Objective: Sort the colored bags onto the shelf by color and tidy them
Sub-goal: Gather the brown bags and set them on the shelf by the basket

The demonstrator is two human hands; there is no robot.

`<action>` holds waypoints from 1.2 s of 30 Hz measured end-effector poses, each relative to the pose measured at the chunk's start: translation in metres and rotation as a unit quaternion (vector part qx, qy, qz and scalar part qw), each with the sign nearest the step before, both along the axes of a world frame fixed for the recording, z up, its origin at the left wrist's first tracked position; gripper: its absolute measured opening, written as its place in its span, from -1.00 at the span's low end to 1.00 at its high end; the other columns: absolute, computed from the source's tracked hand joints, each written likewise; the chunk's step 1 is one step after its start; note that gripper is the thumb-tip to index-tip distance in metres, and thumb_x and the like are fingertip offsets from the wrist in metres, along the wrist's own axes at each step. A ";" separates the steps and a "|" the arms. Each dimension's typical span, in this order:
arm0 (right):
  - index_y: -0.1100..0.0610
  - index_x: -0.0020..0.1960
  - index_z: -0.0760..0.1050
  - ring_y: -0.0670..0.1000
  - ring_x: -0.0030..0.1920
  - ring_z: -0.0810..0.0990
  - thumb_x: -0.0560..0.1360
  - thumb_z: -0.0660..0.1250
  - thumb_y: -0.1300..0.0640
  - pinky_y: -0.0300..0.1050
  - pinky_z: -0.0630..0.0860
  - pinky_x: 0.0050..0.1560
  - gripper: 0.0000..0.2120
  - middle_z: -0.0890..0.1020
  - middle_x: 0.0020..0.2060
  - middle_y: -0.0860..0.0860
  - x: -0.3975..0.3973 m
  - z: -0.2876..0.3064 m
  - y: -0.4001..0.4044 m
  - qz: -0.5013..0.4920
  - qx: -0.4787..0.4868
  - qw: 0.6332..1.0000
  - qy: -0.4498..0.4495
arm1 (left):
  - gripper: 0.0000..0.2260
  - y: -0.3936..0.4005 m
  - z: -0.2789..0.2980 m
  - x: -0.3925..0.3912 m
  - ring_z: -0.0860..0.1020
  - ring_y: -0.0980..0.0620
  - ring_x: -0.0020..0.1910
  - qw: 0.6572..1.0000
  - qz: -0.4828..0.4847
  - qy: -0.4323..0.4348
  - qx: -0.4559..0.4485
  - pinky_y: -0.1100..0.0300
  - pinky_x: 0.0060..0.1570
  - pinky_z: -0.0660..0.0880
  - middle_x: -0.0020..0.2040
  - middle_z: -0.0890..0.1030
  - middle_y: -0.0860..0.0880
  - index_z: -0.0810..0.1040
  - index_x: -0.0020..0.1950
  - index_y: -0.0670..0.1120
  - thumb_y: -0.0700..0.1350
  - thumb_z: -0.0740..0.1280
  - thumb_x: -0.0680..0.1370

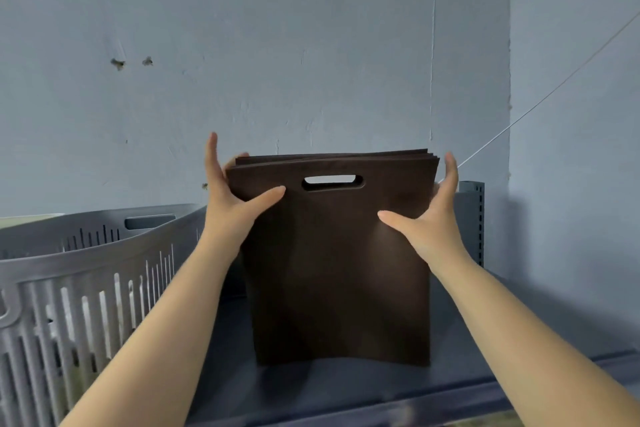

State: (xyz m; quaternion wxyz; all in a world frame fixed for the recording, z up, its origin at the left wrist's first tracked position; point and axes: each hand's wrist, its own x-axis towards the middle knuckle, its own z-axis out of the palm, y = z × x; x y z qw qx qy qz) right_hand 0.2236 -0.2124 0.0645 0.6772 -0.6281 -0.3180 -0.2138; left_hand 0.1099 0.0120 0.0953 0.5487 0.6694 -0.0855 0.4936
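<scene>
A stack of dark brown bags [339, 274] with a cut-out handle slot stands upright on the grey-blue shelf [346, 388], its bottom edge resting on the shelf board. My left hand [232, 208] holds the stack's upper left corner, thumb across the front, fingers behind, one finger pointing straight up. My right hand [429, 222] holds the upper right edge the same way, thumb on the front and fingers along the side and back. Bags of other colors are not in view.
A grey slatted plastic basket [86, 274] stands on the shelf just left of the bags. A perforated metal upright [472, 218] rises behind the right hand. A pale blue wall [311, 62] closes the back and right side. A thin wire [554, 90] runs diagonally at the right.
</scene>
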 end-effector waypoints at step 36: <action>-0.07 0.16 0.30 -0.02 0.13 0.47 0.29 0.57 0.11 -0.12 0.50 0.14 -0.41 0.46 0.13 -0.08 0.015 0.039 -0.015 -0.100 -0.093 0.978 -0.159 | -0.60 0.004 0.022 0.011 0.56 0.04 0.00 0.992 0.106 0.062 0.005 0.09 0.01 0.57 0.00 0.56 0.04 0.49 0.07 0.00 -0.08 0.56 0.31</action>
